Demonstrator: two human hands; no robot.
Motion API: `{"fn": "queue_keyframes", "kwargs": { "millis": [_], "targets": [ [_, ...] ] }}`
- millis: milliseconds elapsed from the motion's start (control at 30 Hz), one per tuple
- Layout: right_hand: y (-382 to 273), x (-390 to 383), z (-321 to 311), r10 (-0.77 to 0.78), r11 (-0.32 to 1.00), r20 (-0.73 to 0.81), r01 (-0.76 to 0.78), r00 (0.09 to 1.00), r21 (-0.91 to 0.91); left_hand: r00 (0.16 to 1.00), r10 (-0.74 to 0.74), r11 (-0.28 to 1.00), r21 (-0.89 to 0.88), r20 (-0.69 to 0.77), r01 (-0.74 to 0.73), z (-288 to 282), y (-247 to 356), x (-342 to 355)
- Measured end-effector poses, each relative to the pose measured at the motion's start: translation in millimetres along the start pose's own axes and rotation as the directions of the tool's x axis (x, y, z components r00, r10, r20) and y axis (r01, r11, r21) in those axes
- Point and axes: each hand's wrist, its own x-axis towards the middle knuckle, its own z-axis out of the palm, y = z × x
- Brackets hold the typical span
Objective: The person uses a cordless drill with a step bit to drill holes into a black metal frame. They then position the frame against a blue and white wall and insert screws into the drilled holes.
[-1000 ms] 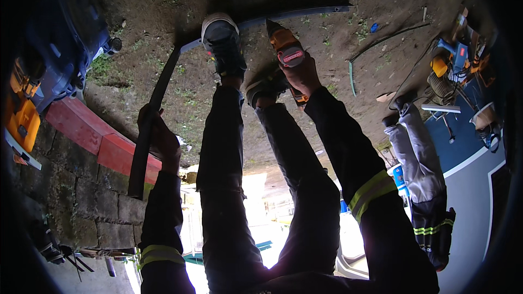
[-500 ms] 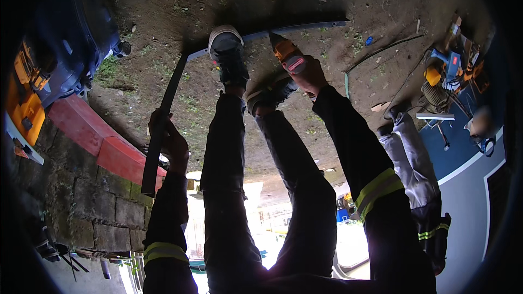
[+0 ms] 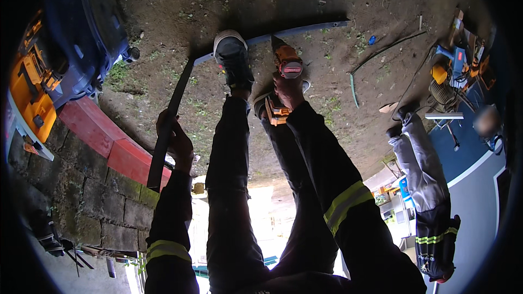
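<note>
My left hand [image 3: 181, 146] is closed on a long dark metal bar [image 3: 172, 108], whose far end meets a long, thin metal strip [image 3: 321, 25] lying on the dirt ground. My shoe [image 3: 232, 57] rests on that strip near the join. My right hand [image 3: 290, 91] grips an orange cordless power tool [image 3: 286, 57] with a battery at its base; its dark tip is at the strip just right of that shoe. Whether the tip touches it I cannot tell. My other shoe is partly hidden behind the right hand and tool.
Blue plastic bin [image 3: 92, 32], orange tool case [image 3: 35, 106] and red beam [image 3: 128, 158] at left, by a block wall [image 3: 92, 207]. At right, a pile of tools [image 3: 452, 60], a thin cable [image 3: 381, 49], and another person [image 3: 422, 174] in grey trousers and dark striped jacket.
The view has shifted slightly. My right hand and the tool have swung left and now point more straight ahead, covering more of my other shoe. My left hand and bar appear further right.
</note>
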Motion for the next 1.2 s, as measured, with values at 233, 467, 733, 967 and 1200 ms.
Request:
{"fn": "queue_keyframes", "kwargs": {
  "millis": [233, 467, 733, 967, 1200],
  "targets": [
    [-6.2, -5.9, 5.3, -0.012, 0.991, -0.005, 0.012, 1.000, 0.132, 0.999, -0.046, 0.999, 0.023, 0.007, 0.046, -1.3, -1.0, -0.5],
    [-55.7, -6.8, -45.4, -0.306, 0.850, 0.111, 0.323, 0.946, -0.415, 1.000, -0.023, 0.999, 0.024, -0.021, 0.023, 1.5, 1.8, 0.1],
    [-124.3, 30.6, -97.8, -0.150, 0.456, 0.490, 0.500, 0.858, -0.736, 0.999, -0.044, 0.998, 0.039, 0.006, 0.044, -0.2, -5.0, -2.7],
    [-101.2, 21.7, -92.5, -0.294, 0.566, 0.466, 0.545, 0.835, -0.619, 0.999, -0.047, 0.999, -0.001, -0.028, 0.047, 2.8, -12.9, -2.6],
    [21.2, 24.7, -24.3, -0.204, 0.935, 0.159, 0.240, 0.966, -0.262, 1.000, -0.003, 1.000, -0.012, 0.013, 0.004, -0.5, -13.1, -3.5]
  ]
}}
